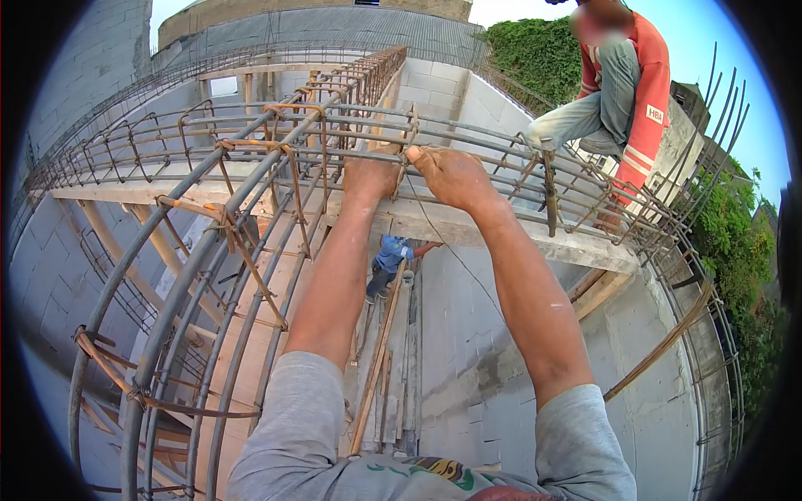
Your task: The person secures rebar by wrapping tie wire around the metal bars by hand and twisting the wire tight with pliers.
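Note:
Both arms reach forward to a horizontal rebar cage [493,150] above a concrete-edged beam form. My left hand [372,177] is closed at the left side of a rusty stirrup [411,125], its fingertips partly hidden by the bars. From the right, my right hand [453,177] grips the same stirrup, thumb pressed near its edge and fingers curled out of sight. A thin wire [455,255] hangs from between the hands and curves down to the right forearm. Where the wire's upper end sits cannot be made out.
Another rebar cage [175,284] runs close along my left side over a plywood board [230,334]. A person in a red sleeve [647,117] crouches on the wall at right. Far below, a person in a blue shirt [393,253] stands near long planks [376,376].

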Action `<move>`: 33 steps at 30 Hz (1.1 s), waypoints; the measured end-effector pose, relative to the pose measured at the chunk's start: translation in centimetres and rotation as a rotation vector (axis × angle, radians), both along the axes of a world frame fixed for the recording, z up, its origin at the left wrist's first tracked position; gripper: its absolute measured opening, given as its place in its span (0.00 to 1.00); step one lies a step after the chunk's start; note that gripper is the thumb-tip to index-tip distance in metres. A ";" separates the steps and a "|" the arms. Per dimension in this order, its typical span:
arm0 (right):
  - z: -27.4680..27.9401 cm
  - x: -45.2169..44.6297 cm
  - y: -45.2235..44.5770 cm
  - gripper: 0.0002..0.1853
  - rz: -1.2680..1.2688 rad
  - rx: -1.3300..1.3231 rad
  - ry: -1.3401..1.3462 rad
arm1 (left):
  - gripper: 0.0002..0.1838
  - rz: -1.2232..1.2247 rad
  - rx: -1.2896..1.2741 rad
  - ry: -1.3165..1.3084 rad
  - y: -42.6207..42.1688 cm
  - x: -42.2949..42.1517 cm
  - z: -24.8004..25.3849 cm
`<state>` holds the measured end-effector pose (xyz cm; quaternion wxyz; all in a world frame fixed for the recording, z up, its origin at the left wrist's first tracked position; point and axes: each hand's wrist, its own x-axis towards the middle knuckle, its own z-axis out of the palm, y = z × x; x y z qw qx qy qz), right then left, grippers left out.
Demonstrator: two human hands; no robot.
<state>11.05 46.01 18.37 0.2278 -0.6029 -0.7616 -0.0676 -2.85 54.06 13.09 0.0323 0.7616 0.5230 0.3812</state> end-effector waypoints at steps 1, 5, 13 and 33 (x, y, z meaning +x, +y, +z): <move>-0.3 0.5 0.2 0.31 0.084 0.036 0.012 | 0.18 -0.019 -0.054 -0.026 -0.4 -0.1 0.3; -1.1 1.2 0.1 0.34 0.095 0.180 -0.108 | 0.21 0.004 0.003 -0.072 -0.7 0.1 0.4; -0.7 0.6 0.0 0.39 0.028 0.109 -0.230 | 0.20 0.039 -0.004 -0.051 -0.6 0.1 0.0; 1.5 1.3 5.6 0.63 0.148 -0.332 -0.022 | 0.27 0.055 0.023 -0.197 -0.8 0.3 -0.1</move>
